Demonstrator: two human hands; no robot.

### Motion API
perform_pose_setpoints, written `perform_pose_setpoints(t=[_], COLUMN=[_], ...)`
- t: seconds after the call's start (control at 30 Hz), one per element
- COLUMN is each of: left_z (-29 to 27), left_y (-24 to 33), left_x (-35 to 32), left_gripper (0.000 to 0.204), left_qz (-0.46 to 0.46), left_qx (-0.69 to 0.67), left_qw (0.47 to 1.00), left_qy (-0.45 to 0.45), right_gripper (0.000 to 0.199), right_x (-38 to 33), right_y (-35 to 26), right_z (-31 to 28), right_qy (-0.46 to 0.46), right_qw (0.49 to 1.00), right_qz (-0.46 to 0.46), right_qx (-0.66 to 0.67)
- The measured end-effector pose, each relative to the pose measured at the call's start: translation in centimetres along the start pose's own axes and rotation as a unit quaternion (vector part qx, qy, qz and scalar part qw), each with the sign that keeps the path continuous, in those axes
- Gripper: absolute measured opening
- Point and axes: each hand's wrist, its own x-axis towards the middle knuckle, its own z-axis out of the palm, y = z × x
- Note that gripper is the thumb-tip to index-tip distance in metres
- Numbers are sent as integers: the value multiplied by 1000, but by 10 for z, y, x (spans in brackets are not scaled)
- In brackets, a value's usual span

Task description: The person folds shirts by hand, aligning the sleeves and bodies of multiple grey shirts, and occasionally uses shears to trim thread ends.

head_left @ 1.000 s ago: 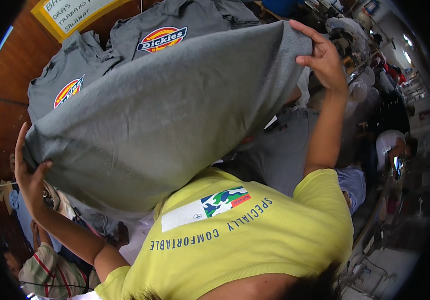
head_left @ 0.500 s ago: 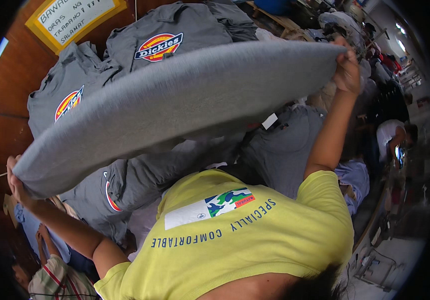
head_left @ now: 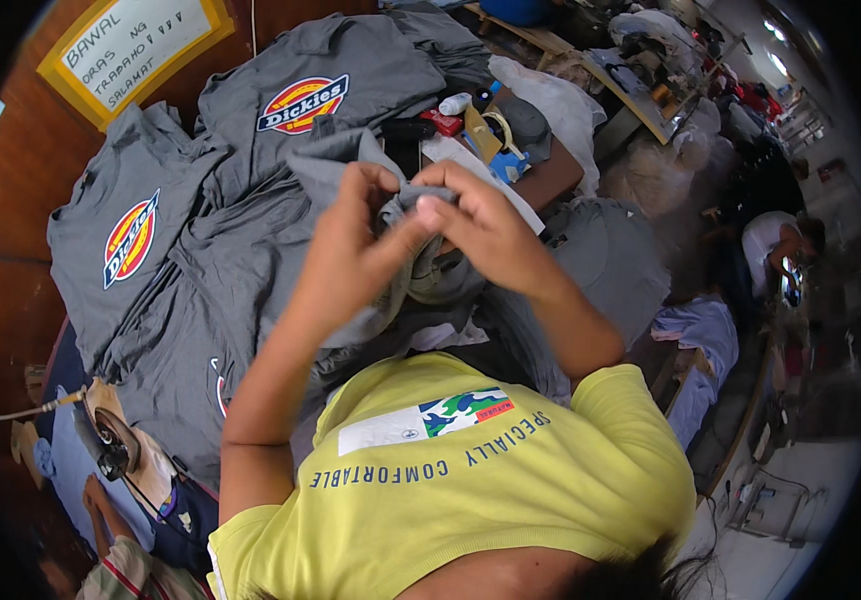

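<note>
In front of my chest, my left hand (head_left: pixel 353 240) and my right hand (head_left: pixel 491 228) are close together. Both have their fingers closed on a grey knit garment (head_left: pixel 441 278). The cloth is gathered between my thumbs and fingertips, and its loose part hangs below my hands. One flap sticks up past my left fingers. Whether it bears a print cannot be seen. Beyond my left hand, grey T-shirts with an oval emblem lie spread out, one (head_left: pixel 321 75) at the back and another (head_left: pixel 116 215) to the left.
Small items, including a white bottle (head_left: pixel 455 104) and a grey cap (head_left: pixel 523 128), lie behind my hands. A clear plastic bag (head_left: pixel 551 90) sits beyond. Grey cloth (head_left: pixel 596 265) is piled at right. Another person's hands (head_left: pixel 98 497) show at lower left, near a small black device (head_left: pixel 111 455).
My hands were wide apart, stretching the grey garment between them. They have come together in the middle, and the cloth is now bunched and hanging.
</note>
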Motion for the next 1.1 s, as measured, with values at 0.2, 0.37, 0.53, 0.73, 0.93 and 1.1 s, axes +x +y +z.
perform_pose_setpoints(t=[0.2,0.37,0.53,0.73,0.93,1.1], left_z=[29,57,93,93,81,61], left_y=[2,22,8,17,-29,-137], left_x=[-20,-33,-59,-57,-38,-23], left_gripper=[47,53,55,52,42,35], left_qz=[134,124,199,177,52,-97], left_qx=[161,37,13,-47,-193,-27], left_qw=[976,916,837,821,883,979], left_qy=[-63,-380,-510,-541,-425,-178], right_gripper=[43,63,75,52,55,53], right_x=[-47,-63,-89,-150,-193,-166], right_y=[13,59,45,38,-38,-72], right_z=[-24,-52,-30,-62,-104,-195], right_qy=[-41,24,-85,152,383,416], right_qw=[963,967,985,911,889,876], right_qz=[115,237,153,330,238,226], right_qx=[240,92,3,196,75,-92])
